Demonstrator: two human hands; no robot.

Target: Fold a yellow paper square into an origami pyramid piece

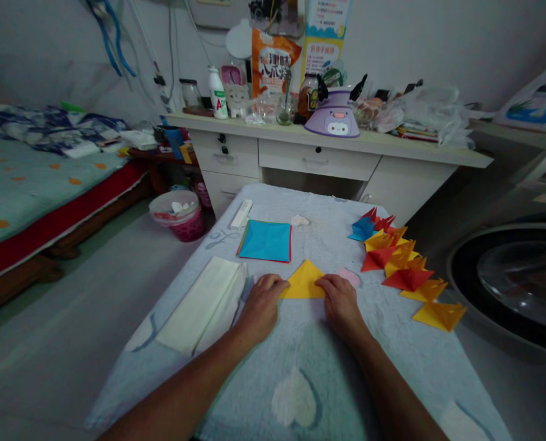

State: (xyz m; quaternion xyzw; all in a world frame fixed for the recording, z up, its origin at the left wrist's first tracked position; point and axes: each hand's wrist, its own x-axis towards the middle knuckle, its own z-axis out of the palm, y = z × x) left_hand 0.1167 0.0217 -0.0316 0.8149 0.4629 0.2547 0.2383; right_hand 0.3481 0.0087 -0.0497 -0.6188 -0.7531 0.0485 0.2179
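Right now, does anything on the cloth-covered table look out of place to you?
Mildly, yes: a crumpled pale scrap lies loose on the cloth, just right of the blue-topped paper stack and beyond the yellow folded paper. Its shapeless form looks odd beside such neat paper.

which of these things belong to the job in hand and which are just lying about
Likely part of the job:
- yellow folded paper, a hand at either side
- square paper stack, blue on top
- folded paper figures

Apparently just lying about:
- orange bag
- white bottle
- pink bin
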